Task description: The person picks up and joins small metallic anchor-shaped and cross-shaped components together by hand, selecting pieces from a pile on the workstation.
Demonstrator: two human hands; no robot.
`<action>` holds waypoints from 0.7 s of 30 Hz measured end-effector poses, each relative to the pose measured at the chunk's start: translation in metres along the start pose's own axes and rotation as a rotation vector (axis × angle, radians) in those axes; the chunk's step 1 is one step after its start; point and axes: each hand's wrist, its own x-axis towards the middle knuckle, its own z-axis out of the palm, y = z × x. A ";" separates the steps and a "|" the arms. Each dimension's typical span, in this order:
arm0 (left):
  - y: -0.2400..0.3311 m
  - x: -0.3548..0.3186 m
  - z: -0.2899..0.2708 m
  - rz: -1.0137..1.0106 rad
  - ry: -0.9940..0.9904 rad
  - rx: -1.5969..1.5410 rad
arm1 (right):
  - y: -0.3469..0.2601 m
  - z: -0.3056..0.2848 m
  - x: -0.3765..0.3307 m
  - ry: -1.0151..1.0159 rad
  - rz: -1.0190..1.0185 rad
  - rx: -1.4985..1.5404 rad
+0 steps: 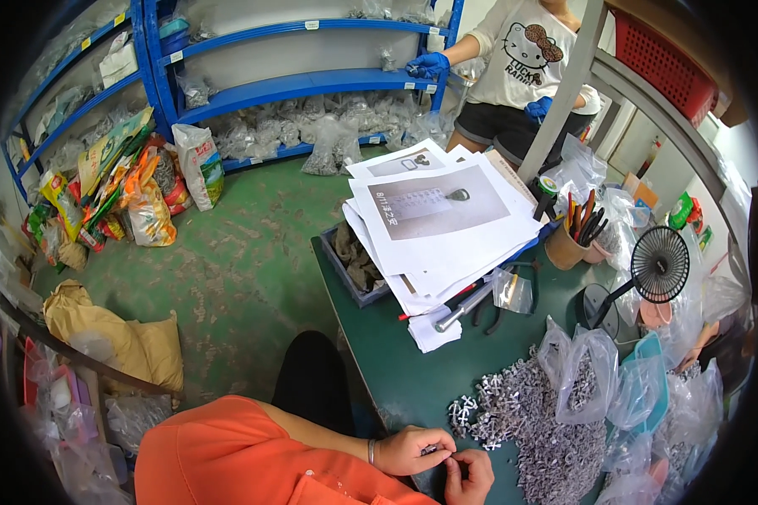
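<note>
Crowding table [379,337] | grey parts heap [556,450] beside hands [408,451] | clear bags [583,402] | black fan [659,263]

Small-parts workshop, maybe doubling as stockroom. Blue metal shelving [303,86] loaded with clear bags of parts [333,145]; worn green floor [236,282]; green-topped bench [396,362] bearing a heap of small grey pieces [560,446], printed photo sheets [446,210], a tool holder [566,251]. Co-worker [526,63] in blue gloves [428,66] stands by shelving.

Tabletop [400,366] open ahead; grey pieces [556,454] block right
</note>
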 end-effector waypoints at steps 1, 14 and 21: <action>0.000 0.001 0.000 0.001 -0.003 0.000 | 0.000 0.000 0.000 0.003 0.001 0.000; 0.000 0.000 -0.001 0.000 -0.007 -0.011 | 0.004 0.002 0.001 -0.028 0.011 -0.074; 0.003 0.001 0.000 0.029 0.020 -0.023 | 0.004 0.001 0.000 -0.081 0.011 -0.099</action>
